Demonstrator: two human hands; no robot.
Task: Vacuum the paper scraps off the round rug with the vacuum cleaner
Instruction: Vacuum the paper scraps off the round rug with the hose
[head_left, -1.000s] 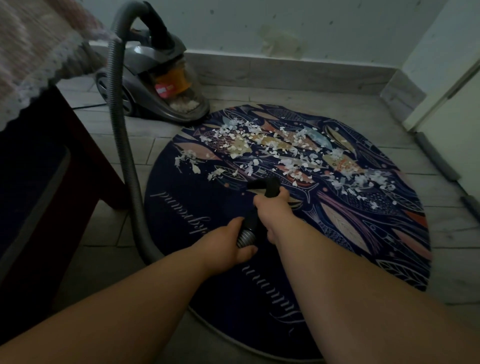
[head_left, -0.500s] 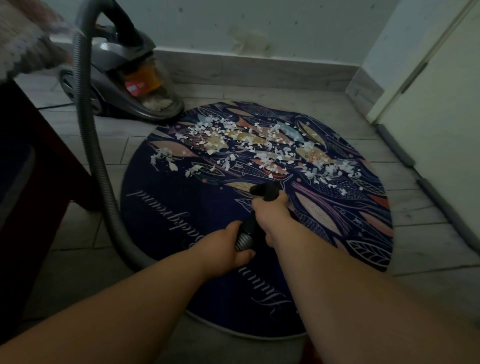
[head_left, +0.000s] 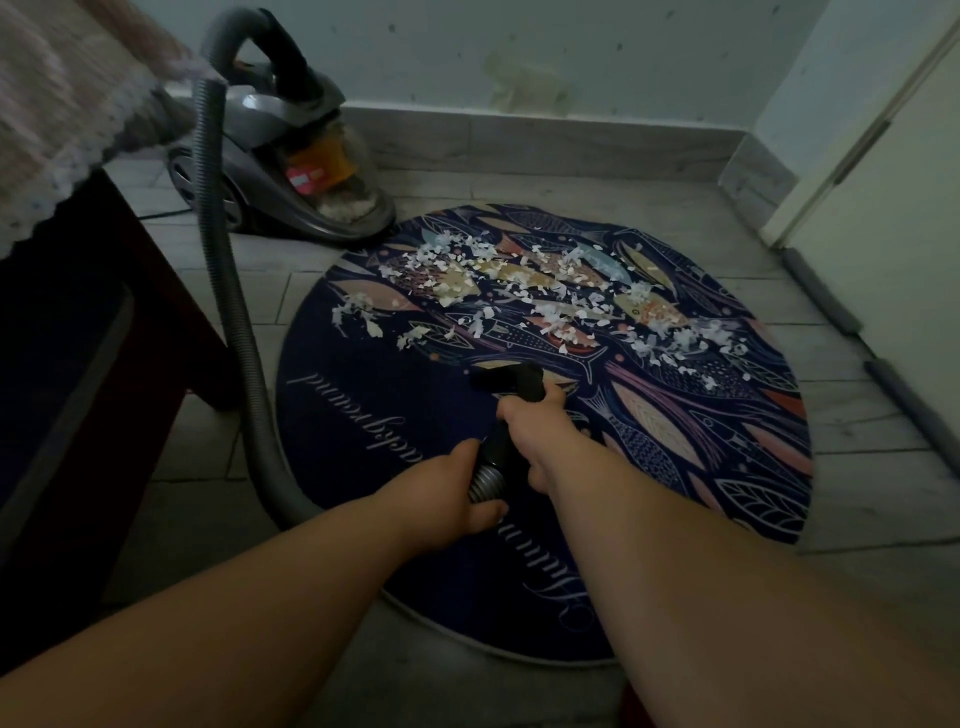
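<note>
A round dark-blue rug (head_left: 395, 415) with a fish pattern lies on the tiled floor. White paper scraps (head_left: 524, 291) are strewn across its far half. A grey canister vacuum cleaner (head_left: 280, 171) stands at the rug's far left edge; its ribbed hose (head_left: 228, 291) loops down the left side to my hands. My left hand (head_left: 452, 499) grips the ribbed hose end. My right hand (head_left: 535, 426) grips the black handle just ahead of it. The black nozzle (head_left: 506, 379) sits over the rug's middle, just short of the scraps.
A dark wooden table (head_left: 104, 332) with a lace-edged cloth (head_left: 57, 114) stands at the left, close to the hose. A wall with a tiled skirting (head_left: 545, 140) runs along the back. A pale door (head_left: 893, 197) is at the right, with grey strips on the floor beside it.
The view has swung back to the right, so the rug and vacuum sit further right in frame. Both hands keep the same grip and the nozzle stays near the rug's middle.
</note>
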